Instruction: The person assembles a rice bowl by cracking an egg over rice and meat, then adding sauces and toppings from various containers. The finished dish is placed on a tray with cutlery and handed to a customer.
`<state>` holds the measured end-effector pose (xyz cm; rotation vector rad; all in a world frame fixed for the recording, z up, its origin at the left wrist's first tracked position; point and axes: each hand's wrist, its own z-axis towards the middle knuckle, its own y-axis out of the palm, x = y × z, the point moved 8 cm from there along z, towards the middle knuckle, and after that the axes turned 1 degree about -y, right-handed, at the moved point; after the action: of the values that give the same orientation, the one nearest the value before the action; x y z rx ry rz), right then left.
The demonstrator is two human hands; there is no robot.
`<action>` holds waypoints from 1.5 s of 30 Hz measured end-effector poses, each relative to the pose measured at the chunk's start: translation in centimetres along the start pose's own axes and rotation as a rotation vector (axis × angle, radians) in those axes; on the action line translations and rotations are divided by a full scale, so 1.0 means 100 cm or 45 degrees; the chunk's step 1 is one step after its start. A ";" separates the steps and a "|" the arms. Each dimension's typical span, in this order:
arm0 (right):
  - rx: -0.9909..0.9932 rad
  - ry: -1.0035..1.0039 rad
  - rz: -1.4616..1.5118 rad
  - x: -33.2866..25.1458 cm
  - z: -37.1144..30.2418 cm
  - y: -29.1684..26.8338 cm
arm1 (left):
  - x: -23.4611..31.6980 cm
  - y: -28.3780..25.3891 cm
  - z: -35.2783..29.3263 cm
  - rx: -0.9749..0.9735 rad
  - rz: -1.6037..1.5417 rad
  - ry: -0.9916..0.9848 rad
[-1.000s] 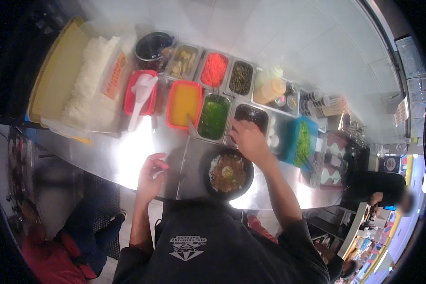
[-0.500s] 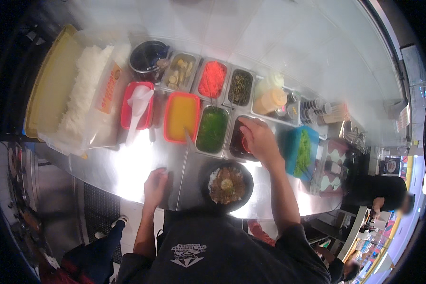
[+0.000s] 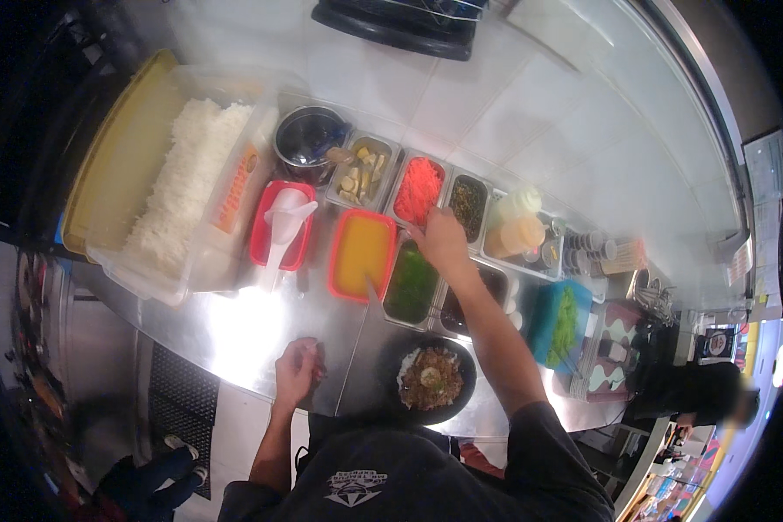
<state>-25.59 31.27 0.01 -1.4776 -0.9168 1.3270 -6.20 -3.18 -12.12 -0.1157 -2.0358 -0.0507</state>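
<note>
My right hand [image 3: 444, 242] reaches over the near edge of a metal pan of red shredded pickled ginger [image 3: 420, 184]. Its fingers are closed together there; what they hold, if anything, is hidden. Under the wrist lie a pan of chopped green topping [image 3: 411, 283] and a pan of dark sauce [image 3: 487, 291]. Close to the counter's front edge, my left hand [image 3: 297, 370] hovers with loosely curled, parted fingers and holds nothing. Between my forearms stands a black bowl [image 3: 468, 390] of rice topped with brown meat [image 3: 431, 378] and a pale round piece in the middle.
A large clear bin of white rice [image 3: 183, 174] stands at the left. Beside it are a dark pot [image 3: 311, 130], a red tub with a white ladle [image 3: 289, 217] and a red tub of yellow liquid [image 3: 361, 252]. Sauce bottles [image 3: 515, 235] and a blue lettuce tub [image 3: 545, 300] stand right.
My right hand has moved from the dark sauce pan up and left to the ginger pan. The left hand stays near the counter's edge. The whole view has shifted.
</note>
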 end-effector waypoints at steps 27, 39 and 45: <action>0.121 -0.053 -0.443 0.009 0.094 -0.040 | 0.005 -0.001 0.002 0.052 0.103 0.050; 0.279 -0.065 -0.109 0.029 0.067 -0.070 | 0.002 0.000 0.000 0.035 0.026 0.057; 0.314 -0.118 -0.144 0.015 0.046 -0.103 | 0.003 -0.001 -0.001 0.021 0.055 0.094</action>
<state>-29.44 36.51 9.37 -1.1682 -0.8490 1.3801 -6.28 -3.26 -11.84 -0.1449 -1.9588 -0.0110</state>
